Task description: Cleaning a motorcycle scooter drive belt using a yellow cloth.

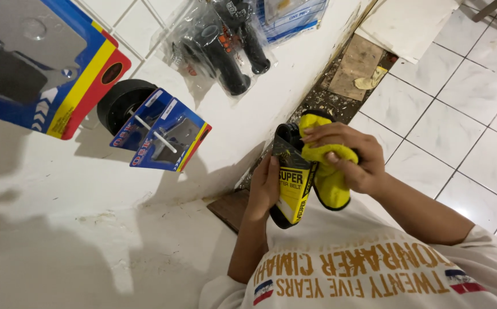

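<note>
White tiled floor [449,137] on one side, white wall [88,229] with hanging packaged parts [162,131] on the other. Left hand [264,186] raised, fingers curled around the black-and-yellow belt package [293,183], held upright. Right hand [348,157] bent over from above, fingers pressing a yellow cloth [330,177] against the package's side.
</note>
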